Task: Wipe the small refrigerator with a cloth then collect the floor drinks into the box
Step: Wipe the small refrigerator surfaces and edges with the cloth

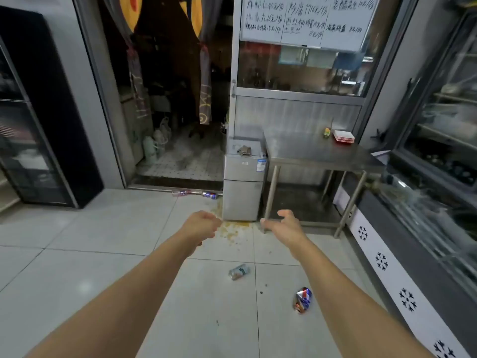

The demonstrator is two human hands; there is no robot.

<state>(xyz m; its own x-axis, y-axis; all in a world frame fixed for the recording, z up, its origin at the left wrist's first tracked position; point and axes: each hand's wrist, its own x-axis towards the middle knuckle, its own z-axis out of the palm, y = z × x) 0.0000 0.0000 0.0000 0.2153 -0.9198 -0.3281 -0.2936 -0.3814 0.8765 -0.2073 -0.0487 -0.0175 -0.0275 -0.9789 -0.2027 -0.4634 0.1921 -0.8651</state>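
Observation:
A small silver refrigerator [244,187] stands on the floor beside a steel table, with a crumpled grey-brown cloth [244,150] lying on its top. Drinks lie on the tiled floor: a crushed can [239,271] in the middle, a red, white and blue crushed can [303,299] to its right, a can [209,195] and a clear bottle [181,193] by the door threshold. My left hand [204,224] and my right hand [282,223] are stretched out in front of me, fingers loosely curled, holding nothing, well short of the refrigerator. No box is in view.
A steel table [317,153] right of the refrigerator carries stacked red-and-white plates [344,136]. A yellowish spill [232,228] stains the floor at the refrigerator's base. A black display cooler [31,120] stands at left, a glass display case [438,156] at right, and an open doorway [175,99] lies ahead.

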